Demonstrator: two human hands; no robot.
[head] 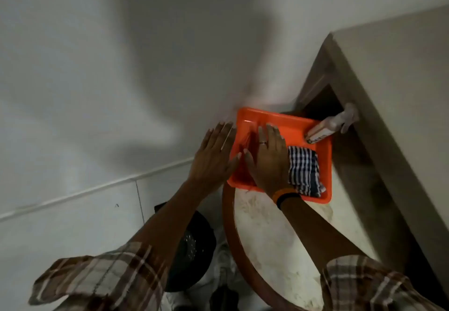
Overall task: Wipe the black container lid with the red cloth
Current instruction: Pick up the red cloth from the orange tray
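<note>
A red cloth (243, 165) lies in the left part of an orange tray (325, 165), blurred and partly hidden by my hands. My right hand (268, 157) rests flat, palm down, in the tray, its thumb on the red cloth. My left hand (213, 157) sits at the tray's left edge with fingers spread, holding nothing. A round black lid (194, 245) with whitish specks sits lower down, left of the table, half hidden by my left forearm.
The tray stands on a round pale table (272, 245) with a brown rim. Also in the tray are a blue-and-white checked cloth (303, 169) and a white spray bottle (325, 128) lying at the far right. A beige cabinet (388, 116) stands at right, a white wall behind.
</note>
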